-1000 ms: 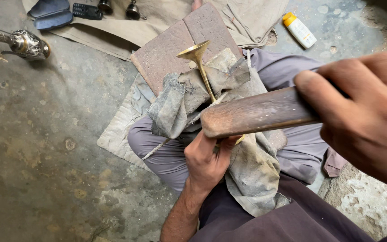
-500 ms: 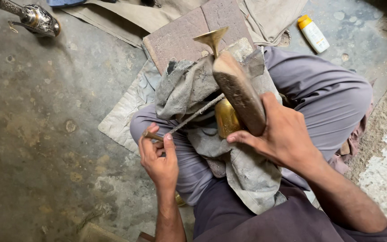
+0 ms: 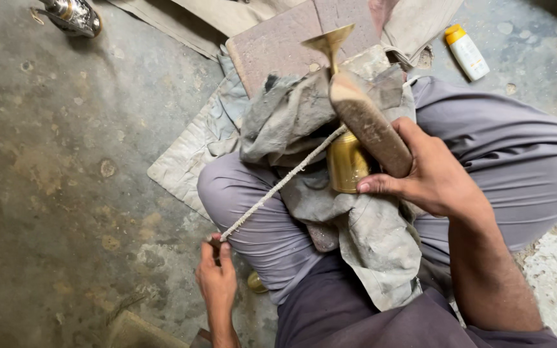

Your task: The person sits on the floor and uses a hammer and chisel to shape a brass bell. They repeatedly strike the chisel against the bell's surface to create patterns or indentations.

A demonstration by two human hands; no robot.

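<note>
A person sits cross-legged on a stained concrete floor (image 3: 66,193), working a brass goblet (image 3: 343,158) held across the lap. Nearest the camera, the left hand (image 3: 217,277) is closed, fingers pinched tight around the near end of a pale, gritty cord (image 3: 278,187), drawn taut up toward the goblet's cup, where its far end passes out of sight behind the wooden block. The right hand (image 3: 430,177) grips a long brown wooden block (image 3: 369,125), fingers wrapped over its lower end and the thumb pressed beneath; the block lies along the goblet, covering much of its stem. The goblet rests on its side atop a crumpled grey cloth (image 3: 356,232) draped over the grey-trousered knees, its flared foot (image 3: 329,42) pointing away from the person. Beyond it lies a flat reddish slab (image 3: 278,42) on a pale mat (image 3: 195,154). Farther off, a white bottle with a yellow cap (image 3: 467,53) lies on the floor to the right, and a shiny metal vessel (image 3: 72,14) sits at the far left.
</note>
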